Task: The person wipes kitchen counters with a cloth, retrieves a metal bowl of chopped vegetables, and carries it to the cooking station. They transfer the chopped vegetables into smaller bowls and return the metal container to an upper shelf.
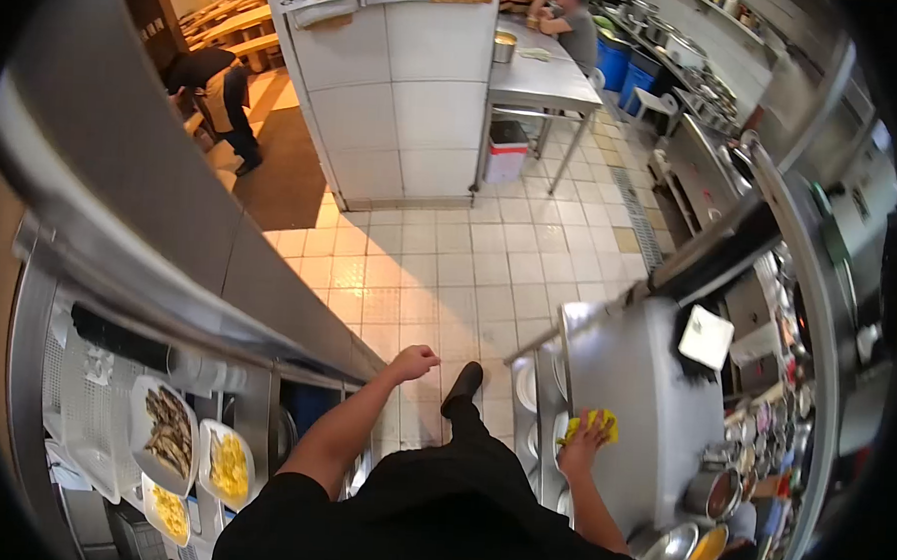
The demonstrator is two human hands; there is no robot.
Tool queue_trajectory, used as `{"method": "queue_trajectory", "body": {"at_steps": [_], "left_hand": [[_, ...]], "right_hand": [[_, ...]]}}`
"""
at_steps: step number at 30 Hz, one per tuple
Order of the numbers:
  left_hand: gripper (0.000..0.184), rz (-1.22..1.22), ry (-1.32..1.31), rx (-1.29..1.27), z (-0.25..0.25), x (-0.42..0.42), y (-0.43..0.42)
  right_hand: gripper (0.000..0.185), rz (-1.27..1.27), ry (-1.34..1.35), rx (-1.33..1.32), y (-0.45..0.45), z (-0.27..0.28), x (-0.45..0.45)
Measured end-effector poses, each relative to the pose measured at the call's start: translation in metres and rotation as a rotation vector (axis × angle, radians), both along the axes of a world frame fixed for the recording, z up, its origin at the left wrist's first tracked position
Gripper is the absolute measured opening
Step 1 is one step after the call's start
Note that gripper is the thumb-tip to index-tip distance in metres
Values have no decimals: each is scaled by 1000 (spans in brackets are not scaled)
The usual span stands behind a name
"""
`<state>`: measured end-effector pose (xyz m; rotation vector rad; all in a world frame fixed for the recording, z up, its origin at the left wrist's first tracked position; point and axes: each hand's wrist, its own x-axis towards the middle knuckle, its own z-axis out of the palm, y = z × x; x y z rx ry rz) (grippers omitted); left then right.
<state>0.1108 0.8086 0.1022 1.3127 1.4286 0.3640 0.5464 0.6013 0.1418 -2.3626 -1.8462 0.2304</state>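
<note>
My right hand (pixel 583 448) is closed on a yellow cloth (pixel 600 427), which lies at the near left edge of a steel counter (pixel 619 378). My left hand (pixel 413 364) hangs in front of me over the tiled floor, its fingers curled in and nothing visible in them. To my left, white dishes stand on a shelf: one dish of brown sliced food (pixel 167 430) and two of yellow food, a larger dish (pixel 228 466) and a smaller dish (pixel 169 513). My left hand touches none of these.
A tiled pillar (pixel 396 108) stands ahead, with a steel table (pixel 547 79) on its right. One person (pixel 571 30) sits at that table; another person (pixel 217 90) bends over in the dining area. Bowls and pots (pixel 711 492) crowd the right side. White plates (pixel 526 386) are stacked below the counter.
</note>
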Motion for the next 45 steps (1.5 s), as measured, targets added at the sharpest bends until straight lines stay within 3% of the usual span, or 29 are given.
{"method": "queue_trajectory", "body": {"at_steps": [4,7,10,13,17,19,22,27,30,33,37,40,45], "left_hand": [[37,-94,202,58,-27,-16,88],[44,-229,427,31,-64,-58,123],[46,-550,680,-80,-78,-101,133],[48,-630,748,-151,-75,-132,155],[45,-637,595,-234,-70,-147,210],[35,292,274,-519,-64,-132,235],[27,347,170,-449,-53,-116,317],[24,263,8,-350,-32,-82,470],[24,133,-44,-278,-23,-59,576],[22,-16,-11,-214,-33,-32,656],[20,-114,-14,-114,10,30,766],[21,-195,49,-60,6,70,822],[35,-352,305,-14,-60,88,873]], "right_hand": [[111,23,-39,-1,110,4,-16],[86,98,-20,14,200,-4,-25],[52,228,-38,83,290,18,-38],[30,176,543,12,389,17,-35],[35,178,795,114,491,3,-45],[34,314,830,145,536,10,-56],[33,324,732,139,602,33,-74],[40,-8,651,-35,680,67,-70],[40,-124,713,104,728,44,-40],[39,-351,1147,261,757,61,-12],[38,-503,1804,319,802,88,29],[38,-553,1963,424,853,84,61],[39,-429,1877,417,960,81,116]]}}
